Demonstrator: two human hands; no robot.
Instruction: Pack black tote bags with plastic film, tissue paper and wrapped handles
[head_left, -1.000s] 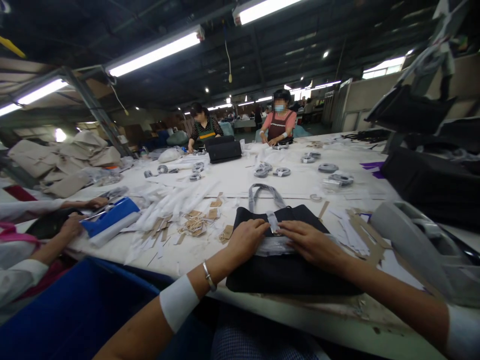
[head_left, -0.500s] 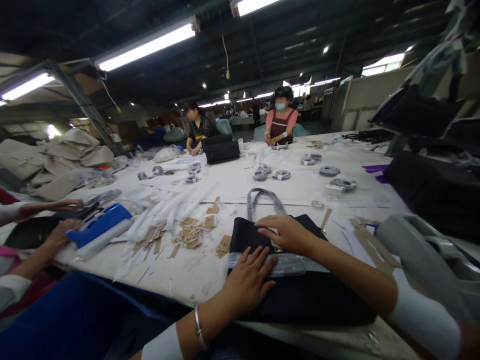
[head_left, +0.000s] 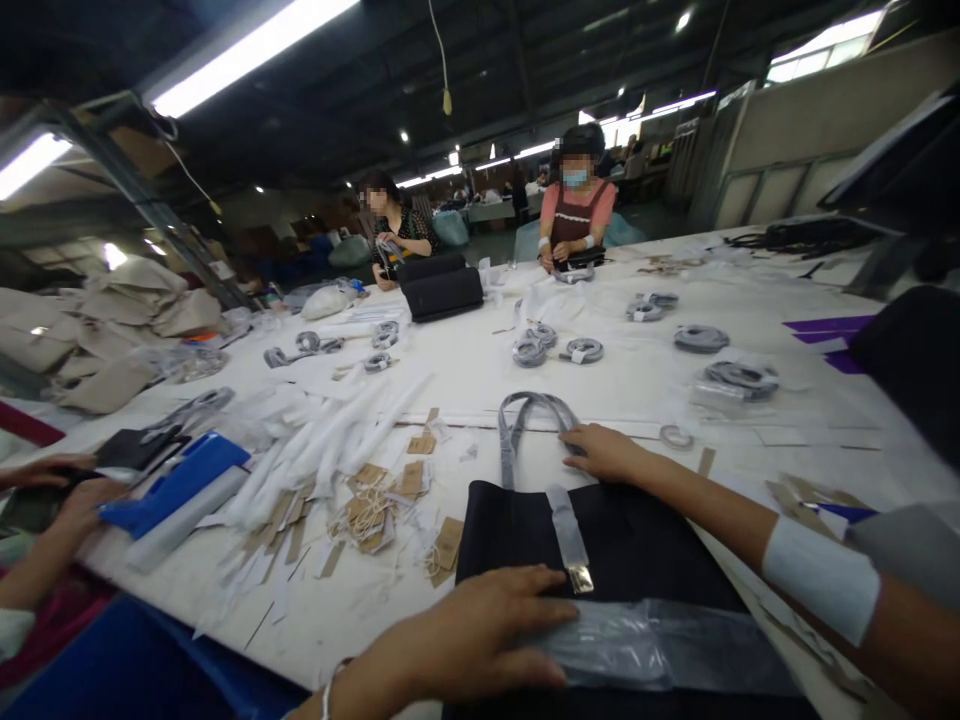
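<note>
A black handbag (head_left: 510, 530) lies flat on the table edge in front of me. A strip of clear plastic film (head_left: 675, 645) crosses its body, and a plastic-wrapped tab (head_left: 568, 525) with a gold metal clasp (head_left: 580, 579) lies on its upper part. Beyond its top edge stands a grey, film-wrapped handle (head_left: 517, 420). My right hand (head_left: 611, 455) is closed at the handle's right side, fingertips on the strap. My left hand (head_left: 487, 630) rests on the bag by the film strip, fingers stretched out and holding nothing.
Brown paper tags (head_left: 371, 510) with strings and white strips lie left of the bag. Coiled grey straps (head_left: 701, 338) are scattered farther back. At left, a co-worker's hands (head_left: 82, 510) are beside a blue piece (head_left: 176, 485). Two people work across the table near a black bag (head_left: 442, 290).
My right hand has moved from the bag's clasp area up to the handle, uncovering tab and clasp. My left hand sits lower in view; the camera view has shifted and the bag appears closer.
</note>
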